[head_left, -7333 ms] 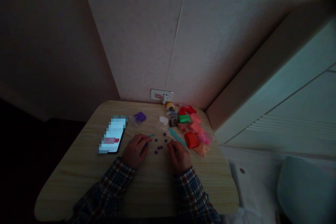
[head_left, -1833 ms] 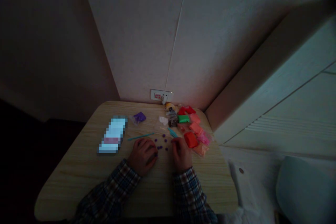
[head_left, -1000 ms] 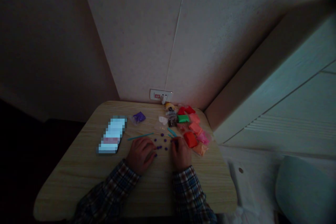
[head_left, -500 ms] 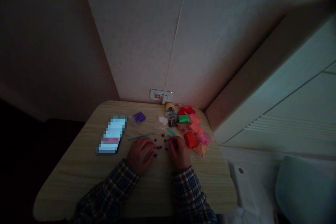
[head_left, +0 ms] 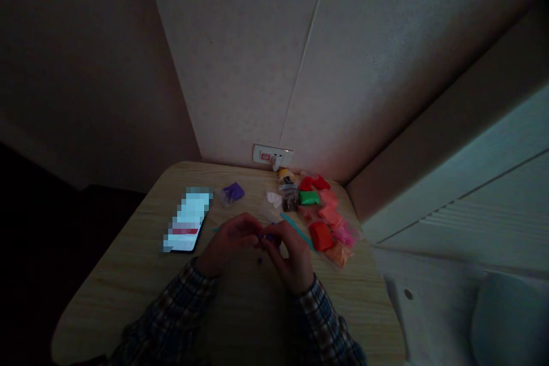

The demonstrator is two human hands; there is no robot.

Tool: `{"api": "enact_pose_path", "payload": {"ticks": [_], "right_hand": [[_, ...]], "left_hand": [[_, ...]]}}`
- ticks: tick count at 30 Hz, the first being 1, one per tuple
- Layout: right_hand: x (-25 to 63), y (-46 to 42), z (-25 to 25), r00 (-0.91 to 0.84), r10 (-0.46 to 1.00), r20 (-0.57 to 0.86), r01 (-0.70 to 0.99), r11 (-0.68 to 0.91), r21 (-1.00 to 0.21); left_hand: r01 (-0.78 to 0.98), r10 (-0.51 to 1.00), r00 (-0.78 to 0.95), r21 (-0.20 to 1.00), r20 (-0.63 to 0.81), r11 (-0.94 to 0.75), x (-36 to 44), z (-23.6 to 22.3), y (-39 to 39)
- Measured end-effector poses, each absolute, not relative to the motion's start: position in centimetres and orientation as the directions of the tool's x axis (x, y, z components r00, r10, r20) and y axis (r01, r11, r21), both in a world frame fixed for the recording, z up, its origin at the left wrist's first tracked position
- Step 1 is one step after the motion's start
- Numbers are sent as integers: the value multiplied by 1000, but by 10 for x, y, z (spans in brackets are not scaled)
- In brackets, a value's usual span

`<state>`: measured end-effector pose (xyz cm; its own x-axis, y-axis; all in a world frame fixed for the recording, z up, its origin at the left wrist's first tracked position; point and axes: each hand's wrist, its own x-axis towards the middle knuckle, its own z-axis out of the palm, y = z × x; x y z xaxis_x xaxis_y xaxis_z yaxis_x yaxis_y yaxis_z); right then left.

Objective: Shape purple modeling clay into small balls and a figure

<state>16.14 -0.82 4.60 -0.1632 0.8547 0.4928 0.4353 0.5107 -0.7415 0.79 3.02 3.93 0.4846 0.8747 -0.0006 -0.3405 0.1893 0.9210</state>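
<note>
Purple piece [head_left: 268, 237] sits just below the centre of the frame, pinched between thumb and fingertips of the right hand [head_left: 294, 254]. The left hand [head_left: 229, 241] meets it with fingers curled close; in this dim light I cannot tell whether they clamp it or only steady it. Both hands stay over the table [head_left: 364, 320], presumably because so small a thing needs two-sided support. One dark ball [head_left: 259, 261] lies just below them. At centre-left, the phone [head_left: 189, 223] lies face up, seemingly placed for viewing. A teal tool [head_left: 297, 230] slants beside the right hand, within easy reach. Farther up, a purple bag [head_left: 233, 191] lies apart, while the red bag [head_left: 321, 236] and green bag [head_left: 309, 198] sit right of centre, probably to leave working room. Behind is the socket [head_left: 272, 155].
</note>
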Motion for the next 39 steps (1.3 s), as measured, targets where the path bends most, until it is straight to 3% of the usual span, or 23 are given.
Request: {"api": "enact_pose_path", "payload": {"ticks": [6,11,18,22,26,33,39], "right_hand": [[157,4,54,-188,859,475,401,509,-762],[160,7,49,-74,925,372,293,376,-879],[164,10,38,45,950,309,310,281,-908],[166,9,36,-7,972,235,214,231,-949],[168,8,35,77,966,248,263,220,-939],[169,8,30,40,974,222,142,214,-966],[170,9,30,56,970,234,141,225,-964]], "left_hand": [[-447,910,401,845,-102,292,9,43,37],[-516,914,356,775,-194,365,3,33,38],[-592,909,415,745,-47,309,0,25,38],[-570,915,388,751,-110,332,0,23,37],[-536,913,367,763,-177,363,-1,22,35],[-579,917,396,763,-47,289,0,19,37],[-487,909,357,788,-215,378,1,25,35]]}}
